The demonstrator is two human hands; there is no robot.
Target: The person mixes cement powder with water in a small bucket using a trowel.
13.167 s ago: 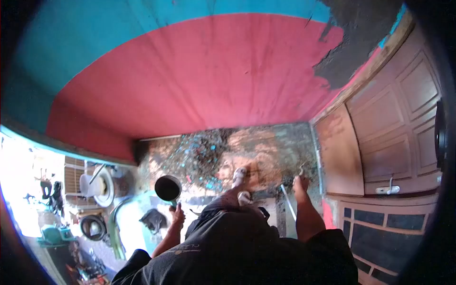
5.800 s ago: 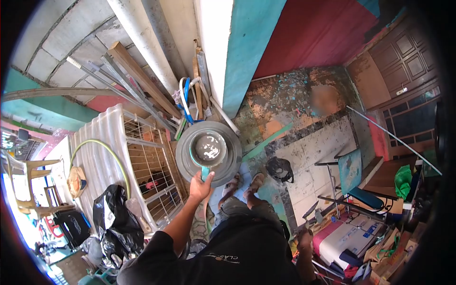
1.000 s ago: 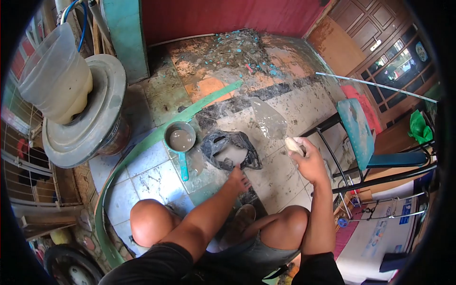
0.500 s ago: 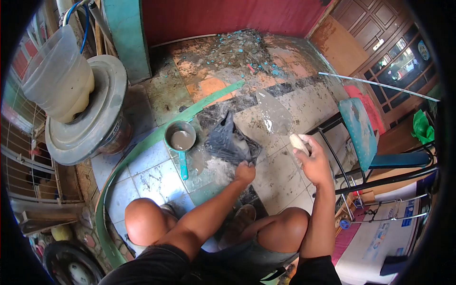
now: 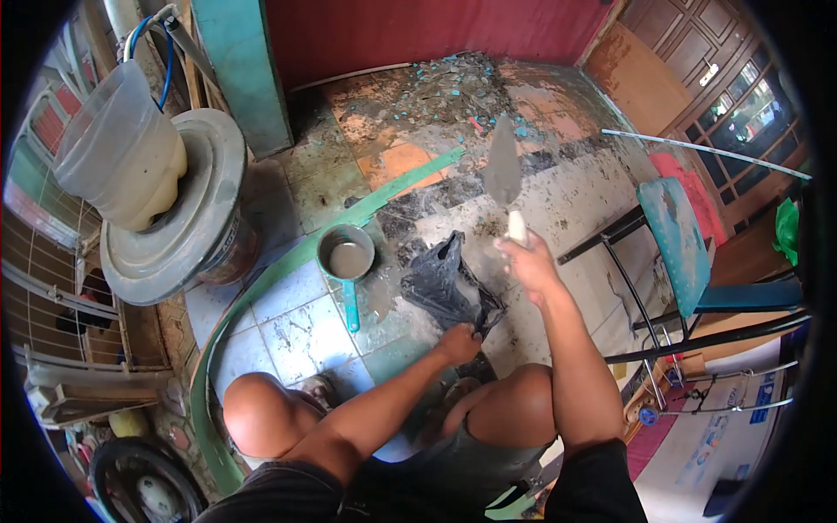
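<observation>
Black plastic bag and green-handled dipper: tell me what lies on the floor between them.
In the head view, only wet, mortar-smeared tile floor lies between the black plastic bag and the dipper; no other object sits there.

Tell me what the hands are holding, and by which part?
The right hand grips a trowel by its handle, blade up. The left hand pinches a black bag at its near edge.
</observation>
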